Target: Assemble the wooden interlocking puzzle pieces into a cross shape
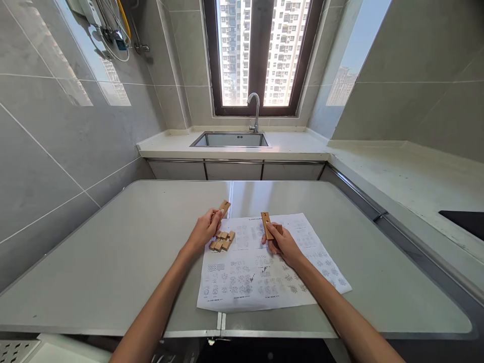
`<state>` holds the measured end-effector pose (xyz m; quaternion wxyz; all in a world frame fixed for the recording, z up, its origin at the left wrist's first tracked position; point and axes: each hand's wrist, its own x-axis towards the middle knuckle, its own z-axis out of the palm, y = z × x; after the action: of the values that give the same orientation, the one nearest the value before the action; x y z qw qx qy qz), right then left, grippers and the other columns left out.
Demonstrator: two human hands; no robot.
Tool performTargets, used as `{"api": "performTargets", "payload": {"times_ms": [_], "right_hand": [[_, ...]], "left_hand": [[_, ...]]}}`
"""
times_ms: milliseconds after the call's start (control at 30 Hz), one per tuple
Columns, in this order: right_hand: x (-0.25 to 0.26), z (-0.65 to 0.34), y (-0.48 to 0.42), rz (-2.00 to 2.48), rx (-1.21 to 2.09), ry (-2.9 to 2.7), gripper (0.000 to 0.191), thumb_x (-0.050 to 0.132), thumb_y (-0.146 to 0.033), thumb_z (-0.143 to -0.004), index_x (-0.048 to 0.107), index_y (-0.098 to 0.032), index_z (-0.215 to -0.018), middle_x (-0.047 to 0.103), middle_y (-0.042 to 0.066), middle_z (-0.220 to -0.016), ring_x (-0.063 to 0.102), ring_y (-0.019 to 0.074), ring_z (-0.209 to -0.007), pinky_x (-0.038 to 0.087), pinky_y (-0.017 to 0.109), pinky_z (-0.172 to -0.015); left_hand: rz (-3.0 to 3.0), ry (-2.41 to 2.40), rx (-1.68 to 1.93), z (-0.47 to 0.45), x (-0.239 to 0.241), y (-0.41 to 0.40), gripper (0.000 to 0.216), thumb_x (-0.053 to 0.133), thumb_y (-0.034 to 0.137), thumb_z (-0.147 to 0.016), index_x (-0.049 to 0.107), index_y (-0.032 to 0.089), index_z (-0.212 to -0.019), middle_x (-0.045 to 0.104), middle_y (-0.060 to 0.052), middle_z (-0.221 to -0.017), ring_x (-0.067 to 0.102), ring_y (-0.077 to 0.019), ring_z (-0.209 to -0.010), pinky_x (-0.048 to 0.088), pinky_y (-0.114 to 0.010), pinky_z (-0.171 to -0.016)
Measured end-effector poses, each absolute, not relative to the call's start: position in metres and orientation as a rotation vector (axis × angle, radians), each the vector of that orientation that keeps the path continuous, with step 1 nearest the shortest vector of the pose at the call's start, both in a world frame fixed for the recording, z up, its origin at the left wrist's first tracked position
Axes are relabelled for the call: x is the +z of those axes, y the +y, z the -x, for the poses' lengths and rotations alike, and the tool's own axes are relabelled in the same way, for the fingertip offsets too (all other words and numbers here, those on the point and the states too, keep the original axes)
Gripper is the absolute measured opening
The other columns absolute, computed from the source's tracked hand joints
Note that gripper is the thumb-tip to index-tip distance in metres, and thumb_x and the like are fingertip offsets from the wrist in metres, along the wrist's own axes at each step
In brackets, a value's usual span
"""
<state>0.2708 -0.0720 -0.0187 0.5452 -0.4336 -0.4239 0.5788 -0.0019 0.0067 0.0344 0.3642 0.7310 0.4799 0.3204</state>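
A: Two hands over the desk (113, 242), each with a wooden piece. The left hand (204, 229) has its fingers curled shut round a block (224, 206), which sticks up and away from the fingertips, tilted to the right.

B: And the right hand (282, 242)?

A: Closed too, gripping a bar (266, 224) that stands nearly upright, with a small mark near its top end. There looks to be a second brown piece tucked against the fingers, but I can't tell what it is.

B: What's between them?

A: A cluster (223, 240) of joined wooden blocks lying on the left edge of a sheet (260, 277), just beside the left hand, below the raised block. The sheet is printed with rows of small diagrams, too small to read, and the right hand hovers over its upper middle.

B: Beyond the desk?

A: A counter with a sink (230, 139) and a tap (255, 108) under a window (260, 50), tower blocks outside. Grey tiled walls on both sides, and a dark hob (467, 222) at the far right.
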Motion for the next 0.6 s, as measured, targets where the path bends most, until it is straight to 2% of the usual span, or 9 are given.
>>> {"api": "performTargets", "payload": {"times_ms": [167, 267, 333, 467, 600], "right_hand": [[-0.02, -0.271, -0.072, 0.982, 1.374, -0.981, 0.041, 0.069, -0.058, -0.089, 0.052, -0.021, -0.095, 0.064, -0.004, -0.064, 0.034, 0.005, -0.038, 0.02, 0.021, -0.04], [-0.021, -0.271, -0.072, 0.97, 1.363, -0.991, 0.036, 0.067, -0.051, -0.091, 0.056, -0.02, -0.106, 0.06, -0.005, -0.066, 0.034, 0.005, -0.04, 0.022, 0.021, -0.041], [-0.022, -0.271, -0.072, 0.959, 1.347, -1.018, 0.036, 0.066, -0.049, -0.092, 0.059, -0.02, -0.112, 0.059, -0.005, -0.068, 0.034, 0.0051, -0.041, 0.023, 0.021, -0.042], [-0.021, -0.267, -0.073, 0.933, 1.308, -1.092, 0.036, 0.065, -0.046, -0.093, 0.062, -0.02, -0.118, 0.052, -0.006, -0.071, 0.034, 0.0051, -0.043, 0.022, 0.022, -0.042], [-0.022, -0.266, -0.072, 0.965, 1.254, -1.141, 0.044, 0.063, -0.043, -0.093, 0.061, -0.022, -0.132, 0.044, -0.008, -0.065, 0.033, 0.0076, -0.044, 0.025, 0.024, -0.043]], "left_hand": [[-1.509, 0.794, 0.801, -0.054, 0.025, -0.021, 0.042, 0.047, 0.063, -0.101, 0.047, 0.022, -0.097, 0.035, 0.009, -0.066, 0.031, -0.0078, -0.049, 0.029, -0.021, -0.047], [-1.42, 0.675, 0.761, -0.077, 0.013, -0.033, 0.043, 0.049, 0.063, -0.1, 0.048, 0.021, -0.108, 0.037, 0.009, -0.068, 0.027, -0.0068, -0.048, 0.026, -0.021, -0.045], [-1.41, 0.681, 0.783, -0.084, 0.006, -0.039, 0.042, 0.048, 0.061, -0.101, 0.048, 0.02, -0.107, 0.035, 0.009, -0.068, 0.028, -0.0069, -0.048, 0.026, -0.021, -0.046], [-1.424, 0.748, 0.776, -0.085, 0.0, -0.048, 0.044, 0.051, 0.063, -0.099, 0.052, 0.019, -0.106, 0.04, 0.007, -0.069, 0.032, -0.008, -0.052, 0.027, -0.022, -0.048], [-1.475, 0.791, 0.767, -0.081, -0.002, -0.049, 0.046, 0.048, 0.063, -0.1, 0.054, 0.019, -0.109, 0.041, 0.007, -0.069, 0.032, -0.009, -0.053, 0.027, -0.023, -0.05]]}}
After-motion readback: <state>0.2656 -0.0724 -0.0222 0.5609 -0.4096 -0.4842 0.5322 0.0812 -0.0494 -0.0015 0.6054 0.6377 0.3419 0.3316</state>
